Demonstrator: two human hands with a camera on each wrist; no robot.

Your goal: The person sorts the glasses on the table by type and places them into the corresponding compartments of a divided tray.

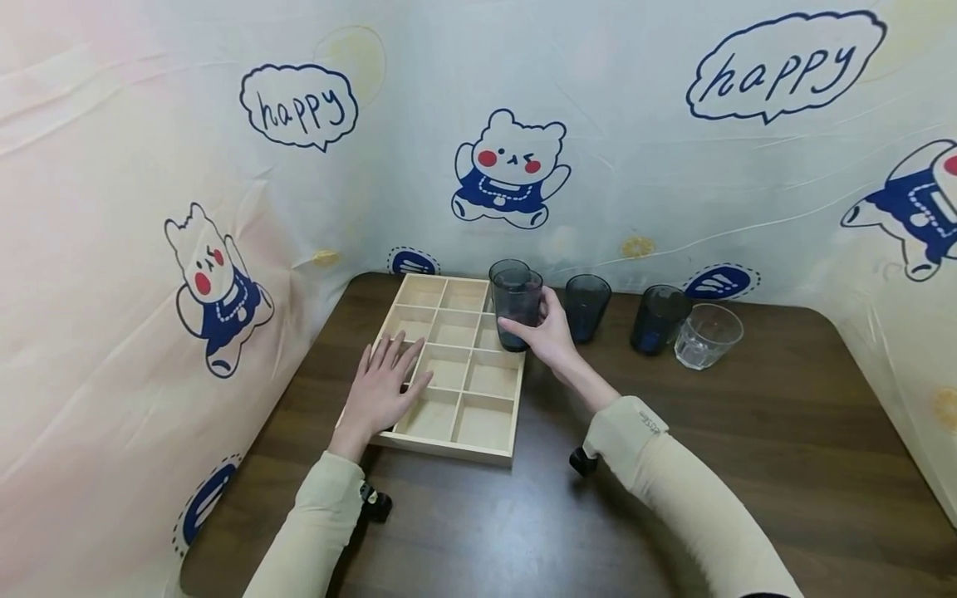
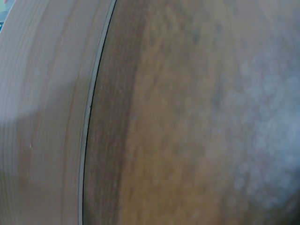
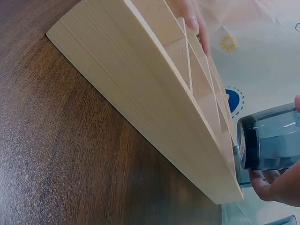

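A: ok so where's the glass relative to the grip?

B: Right in it. The right hand (image 1: pixel 555 332) is wrapped around a smoky grey see-through tumbler (image 3: pixel 277 138), thumb on the near side. Long axis is roughly upright, base down, over the right-hand column of the pale wooden compartment tray (image 1: pixel 444 448). Can't tell if the base touches anything.

A: Which hand's closer?

B: Right, easily. The left hand (image 1: pixel 381 386) has its fingers spread, nothing gripped, lying over the tray's left side.

A: Anything in the way?

B: Imo the second smoky grey tumbler (image 1: pixel 498 289), just behind the held one at the tray's far right corner, so clearance looks tight there. Off to the right on the brown wooden surface (image 1: pixel 807 432): a dark grey tumbler (image 1: pixel 587 307), a near-black tumbler (image 1: pixel 660 320) and a clear glass (image 1: pixel 706 339). Those last two overlap in view, touching or not is unclear.
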